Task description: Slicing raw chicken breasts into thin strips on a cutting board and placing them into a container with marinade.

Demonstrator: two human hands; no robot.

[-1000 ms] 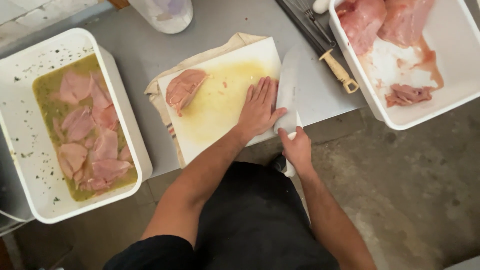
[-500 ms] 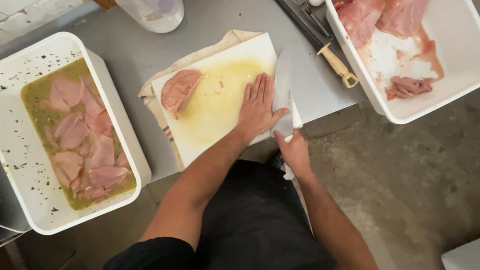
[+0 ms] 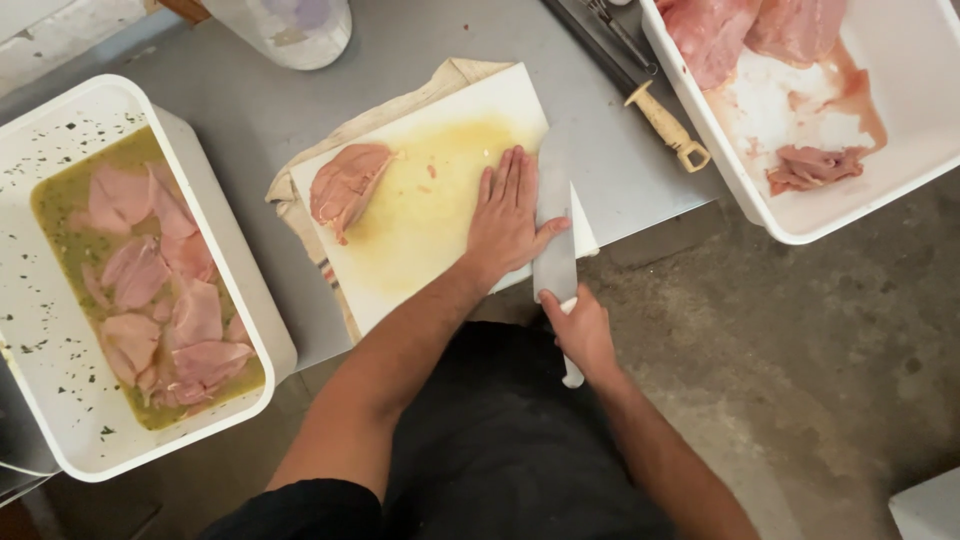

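left tub point(image 3: 60, 130): marinating meat | right tub point(image 3: 800, 225): raw meat | left fingers point(image 3: 505, 180) flat, board point(image 3: 420, 220) | right hand point(image 3: 582, 335) grasping knife point(image 3: 553, 235)

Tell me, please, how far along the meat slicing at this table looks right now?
Done: many slices sit in green marinade in the left tub. In hand: the right hand holds a knife flat at the cutting board's edge, with the left hand pressed beside it; one cut piece lies there. Left: raw cuts in the right tub.

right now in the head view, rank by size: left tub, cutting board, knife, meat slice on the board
1. left tub
2. cutting board
3. knife
4. meat slice, looks close to the knife in area, so unsure
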